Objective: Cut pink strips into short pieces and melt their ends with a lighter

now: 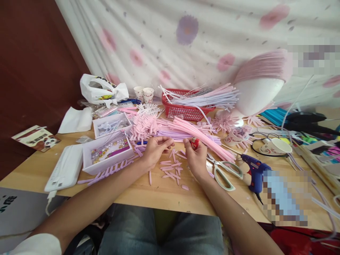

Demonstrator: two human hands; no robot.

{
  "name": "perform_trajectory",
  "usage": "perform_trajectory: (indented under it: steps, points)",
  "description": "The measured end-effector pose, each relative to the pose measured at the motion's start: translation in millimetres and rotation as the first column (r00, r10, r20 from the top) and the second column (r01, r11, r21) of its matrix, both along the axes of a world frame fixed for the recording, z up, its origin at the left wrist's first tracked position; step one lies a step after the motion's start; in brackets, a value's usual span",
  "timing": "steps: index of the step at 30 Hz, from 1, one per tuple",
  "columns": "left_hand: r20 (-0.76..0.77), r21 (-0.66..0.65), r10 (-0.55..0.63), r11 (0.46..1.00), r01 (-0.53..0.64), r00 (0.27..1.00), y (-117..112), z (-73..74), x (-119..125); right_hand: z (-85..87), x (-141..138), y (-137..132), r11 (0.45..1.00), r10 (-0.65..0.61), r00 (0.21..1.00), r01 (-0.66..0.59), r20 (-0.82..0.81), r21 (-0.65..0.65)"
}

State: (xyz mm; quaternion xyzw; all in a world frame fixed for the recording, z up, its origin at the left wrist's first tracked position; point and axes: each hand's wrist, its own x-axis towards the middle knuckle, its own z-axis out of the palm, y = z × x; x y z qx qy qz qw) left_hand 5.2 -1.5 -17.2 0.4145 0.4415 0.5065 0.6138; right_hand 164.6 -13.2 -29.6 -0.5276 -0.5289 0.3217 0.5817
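Note:
My left hand (156, 150) is closed in a pinch above the table; whatever lies between its fingertips is too small to make out. Facing it across a narrow gap, my right hand (196, 157) curls around a small red object (194, 142) with lighter markings, mostly hidden by the fingers. Under and between the hands lie many short pink pipe cleaner pieces (171, 168) with tapered ends. Just beyond is a bundle of long pink pipe cleaners (203, 140), with purple pipe cleaners (170, 134) behind. Scissors (224, 171) with pale handles rest right of my right hand.
At right lie a blue glue gun (255, 170) and a paper cup (276, 146). A red basket (183, 113) of pipe cleaners and a white mannequin head (259, 92) stand behind. A white box (106, 166) of beads and a white power bank (65, 166) are left.

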Motion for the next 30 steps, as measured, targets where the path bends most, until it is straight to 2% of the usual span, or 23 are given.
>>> perform_trajectory:
  steps: [4,7,10,13,18,23,26,30]
  points:
    - [-0.008,0.003,-0.002,1.000,0.002,1.000,-0.6,1.0,0.0,-4.4,2.0,3.6,0.999,-0.046,0.998,0.045,-0.050,-0.013]
    - [-0.018,0.013,-0.004,1.000,0.004,1.000,0.1,1.4,0.1,-3.8,3.7,3.6,0.999,-0.003,0.993,-0.002,-0.116,-0.040]
    - [-0.022,0.012,-0.003,1.000,0.003,1.000,0.3,2.3,0.4,-0.5,3.3,1.4,0.997,0.057,0.997,-0.061,-0.060,-0.056]
    - [-0.012,-0.001,0.006,1.000,-0.006,1.000,0.1,3.0,0.2,2.5,1.9,-0.5,0.997,0.055,0.998,-0.055,-0.001,-0.061]
    - [0.007,0.007,0.003,1.000,-0.003,1.000,1.4,1.7,-1.1,3.2,0.8,0.2,0.992,0.090,0.996,-0.090,-0.007,-0.083]
    - [0.115,-0.003,-0.017,1.000,0.017,0.993,-0.1,4.1,0.2,-1.1,-3.7,0.7,0.974,0.163,0.975,-0.184,-0.152,-0.135]
    - [0.104,0.028,-0.076,0.997,0.073,0.992,-1.5,6.0,1.8,-1.1,-5.7,-0.5,0.959,0.197,0.957,-0.233,-0.213,-0.159]
    - [0.068,0.066,-0.072,0.996,0.068,0.995,-0.6,5.0,2.5,2.1,-2.9,-1.3,0.962,0.197,0.973,-0.216,-0.122,-0.166]
